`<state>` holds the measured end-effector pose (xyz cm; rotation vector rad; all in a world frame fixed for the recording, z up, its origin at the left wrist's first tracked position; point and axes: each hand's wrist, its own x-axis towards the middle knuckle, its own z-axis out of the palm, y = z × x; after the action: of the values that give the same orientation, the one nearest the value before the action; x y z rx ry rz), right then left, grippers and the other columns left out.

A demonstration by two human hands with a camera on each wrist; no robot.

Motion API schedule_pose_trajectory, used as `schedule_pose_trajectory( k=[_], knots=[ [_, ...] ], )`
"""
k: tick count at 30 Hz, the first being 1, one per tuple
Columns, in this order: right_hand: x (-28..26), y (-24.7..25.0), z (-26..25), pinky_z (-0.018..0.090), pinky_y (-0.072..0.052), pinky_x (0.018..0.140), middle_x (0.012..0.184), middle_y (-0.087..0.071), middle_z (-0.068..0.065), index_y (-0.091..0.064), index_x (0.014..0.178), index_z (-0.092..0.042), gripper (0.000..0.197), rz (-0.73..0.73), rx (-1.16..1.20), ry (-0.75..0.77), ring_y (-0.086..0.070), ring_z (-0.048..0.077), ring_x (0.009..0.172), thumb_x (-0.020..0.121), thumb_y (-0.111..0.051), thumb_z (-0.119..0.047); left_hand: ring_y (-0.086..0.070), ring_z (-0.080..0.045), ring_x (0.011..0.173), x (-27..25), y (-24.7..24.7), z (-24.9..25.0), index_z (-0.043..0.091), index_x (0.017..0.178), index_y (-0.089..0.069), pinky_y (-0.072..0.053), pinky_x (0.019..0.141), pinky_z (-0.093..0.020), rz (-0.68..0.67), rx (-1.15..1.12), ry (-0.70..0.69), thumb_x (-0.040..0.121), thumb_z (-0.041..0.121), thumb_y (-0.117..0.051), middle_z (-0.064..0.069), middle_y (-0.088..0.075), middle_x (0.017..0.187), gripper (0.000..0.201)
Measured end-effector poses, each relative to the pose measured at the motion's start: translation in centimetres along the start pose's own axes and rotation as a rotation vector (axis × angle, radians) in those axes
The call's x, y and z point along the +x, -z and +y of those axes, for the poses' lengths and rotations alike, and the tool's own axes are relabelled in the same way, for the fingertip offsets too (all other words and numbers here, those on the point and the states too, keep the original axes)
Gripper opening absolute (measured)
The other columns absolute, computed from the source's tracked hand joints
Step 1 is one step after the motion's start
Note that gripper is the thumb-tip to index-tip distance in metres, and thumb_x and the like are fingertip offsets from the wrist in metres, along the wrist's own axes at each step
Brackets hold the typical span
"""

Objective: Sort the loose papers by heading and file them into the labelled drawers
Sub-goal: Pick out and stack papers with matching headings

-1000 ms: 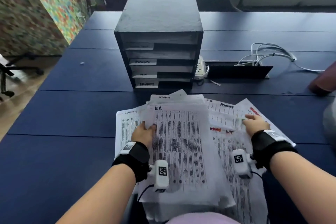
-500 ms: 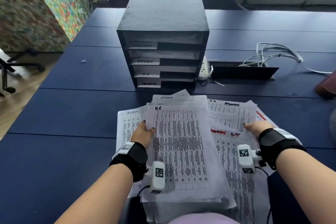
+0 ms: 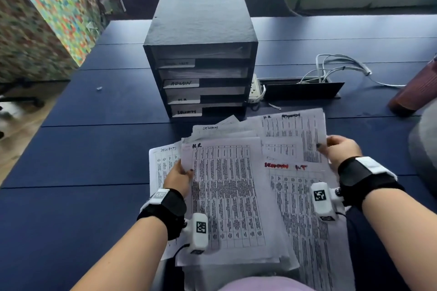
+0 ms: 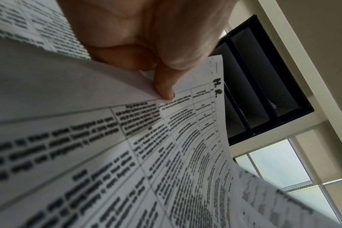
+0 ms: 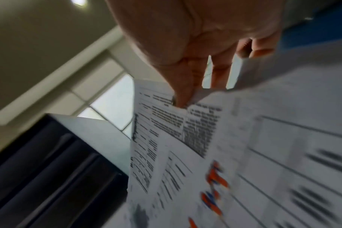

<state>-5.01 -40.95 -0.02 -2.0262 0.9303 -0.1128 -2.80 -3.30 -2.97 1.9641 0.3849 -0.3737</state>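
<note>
Head view: papers (image 3: 236,196) fanned on table (image 3: 71,160), just at 6 o'clock of drawer unit (image 3: 201,54) labelled ADMIN, H.R, SECURITY. Left hand (image 3: 178,176) pinching HR sheet (image 3: 227,191) by its 9 o'clock edge, thumb on top. Right hand (image 3: 340,149) at 3 o'clock gripping another sheet (image 3: 295,130), headed perhaps H.R. Right wrist view blurred.

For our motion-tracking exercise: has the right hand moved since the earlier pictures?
Yes. The right hand has shifted rightwards and forward, closer to the cable tray, in the head view.
</note>
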Motion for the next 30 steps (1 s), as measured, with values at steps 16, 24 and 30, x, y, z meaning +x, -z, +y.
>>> schedule_pose_trajectory(
  k=[16, 24, 30],
  knots=[
    [-5.9, 6.7, -14.5, 0.008, -0.035, 0.055, 0.055, -0.058, -0.029, -0.044, 0.071, -0.027, 0.027, 0.346, 0.469, 0.613, -0.048, -0.012, 0.05, 0.087, -0.054, -0.008, -0.058, -0.023, 0.083, 1.1, 1.5, -0.2, 0.014, 0.113, -0.055, -0.044, 0.075, -0.028, 0.028, -0.021, -0.039, 0.095, 0.009, -0.047, -0.005, -0.064, 0.102, 0.02],
    [-4.6, 0.4, -8.8, 0.011, -0.036, 0.049, 0.048, -0.057, -0.019, -0.05, 0.069, -0.019, 0.026, 0.072, 0.414, 0.386, -0.044, -0.006, 0.044, 0.09, -0.055, -0.005, -0.057, -0.02, 0.075, 1.9, 2.2, -0.2, 0.019, 0.104, -0.051, -0.043, 0.074, -0.027, 0.031, -0.12, -0.054, 0.095, 0.006, -0.047, -0.006, -0.063, 0.098, 0.017],
    [-5.9, -7.2, -1.7, 0.032, -0.044, 0.071, 0.082, -0.065, 0.008, -0.058, 0.08, -0.016, 0.013, -0.153, 0.125, 0.134, -0.057, 0.022, 0.075, 0.09, -0.054, -0.009, -0.058, -0.025, 0.096, 1.9, 1.5, 0.4, 0.01, 0.124, -0.05, -0.043, 0.083, -0.028, -0.016, 0.014, 0.007, 0.097, 0.017, -0.044, -0.001, -0.057, 0.12, 0.029]
  ],
)
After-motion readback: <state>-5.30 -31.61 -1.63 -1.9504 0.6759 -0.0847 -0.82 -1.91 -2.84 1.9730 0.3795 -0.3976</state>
